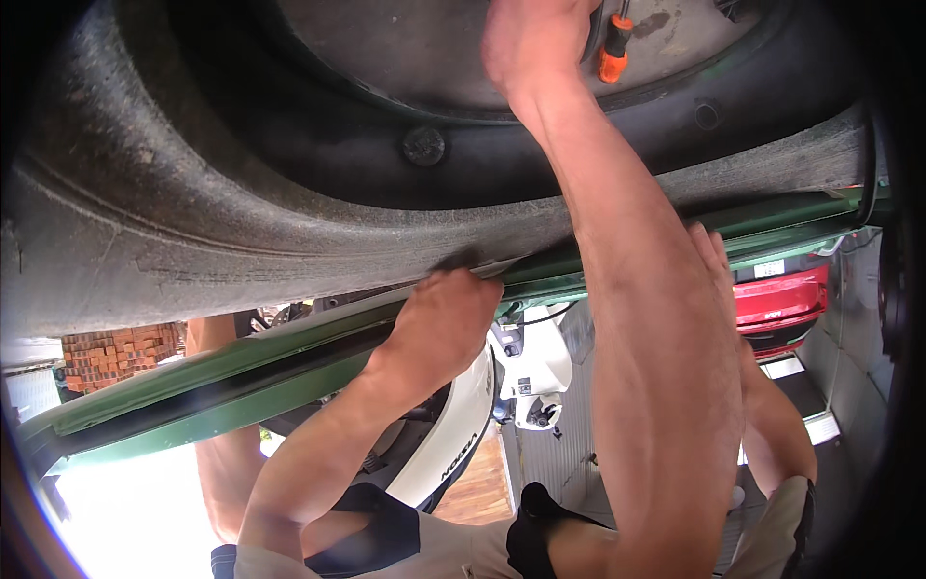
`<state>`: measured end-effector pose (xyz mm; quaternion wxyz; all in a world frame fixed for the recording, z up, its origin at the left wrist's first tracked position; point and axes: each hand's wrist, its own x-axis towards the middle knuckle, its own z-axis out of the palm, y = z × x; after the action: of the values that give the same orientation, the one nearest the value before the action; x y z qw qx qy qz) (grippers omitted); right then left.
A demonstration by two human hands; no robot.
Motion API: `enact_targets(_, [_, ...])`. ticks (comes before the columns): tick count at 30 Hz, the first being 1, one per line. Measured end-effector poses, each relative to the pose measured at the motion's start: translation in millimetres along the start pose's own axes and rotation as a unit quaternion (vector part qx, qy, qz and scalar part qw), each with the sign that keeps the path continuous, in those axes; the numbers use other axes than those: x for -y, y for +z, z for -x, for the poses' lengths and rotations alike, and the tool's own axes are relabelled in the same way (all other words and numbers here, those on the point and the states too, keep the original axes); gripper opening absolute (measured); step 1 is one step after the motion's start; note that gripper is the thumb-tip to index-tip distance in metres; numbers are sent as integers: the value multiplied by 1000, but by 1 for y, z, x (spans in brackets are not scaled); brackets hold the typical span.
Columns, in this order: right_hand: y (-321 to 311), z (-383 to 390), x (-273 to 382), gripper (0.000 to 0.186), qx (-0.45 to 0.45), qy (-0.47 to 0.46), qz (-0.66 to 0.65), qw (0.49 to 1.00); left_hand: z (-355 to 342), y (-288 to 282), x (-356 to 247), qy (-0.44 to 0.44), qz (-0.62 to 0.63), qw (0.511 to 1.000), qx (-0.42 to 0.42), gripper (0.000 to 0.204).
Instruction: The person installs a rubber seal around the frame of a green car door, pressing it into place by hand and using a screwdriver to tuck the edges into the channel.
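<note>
My right forearm crosses the picture from the lower edge. My right hand [535, 48] is at the top, over a dark curved recess [338, 159]; its fingers are cut off by the picture's edge. Beside it lies a screwdriver [614, 58] with an orange and black handle. My left hand [449, 309] is closed at a long green painted body edge [550, 275], knuckles against the worn grey lining [318, 256]. Its fingertips, and whatever they grip, are hidden. What look like fingers [709, 246] lie on the green edge behind my right forearm; whose, I cannot tell.
Two round plugs, one of them the left plug [423, 146], sit in the recess wall. Beyond the green edge, things appear upside down: a white scooter [531, 362], a red car [781, 299], stacked bricks [121, 355] and wooden boards [473, 478].
</note>
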<state>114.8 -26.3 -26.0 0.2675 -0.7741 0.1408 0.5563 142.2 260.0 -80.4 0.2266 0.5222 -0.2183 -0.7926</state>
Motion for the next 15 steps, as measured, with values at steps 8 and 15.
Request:
enact_targets(8, [26,8,-25,37,16,10,62,998,0,22,11,71,16,997,-40,5])
enact_targets(15, [87,-106,-39,34,-100,48,64,992,3,20,5,101,27,993,-61,8])
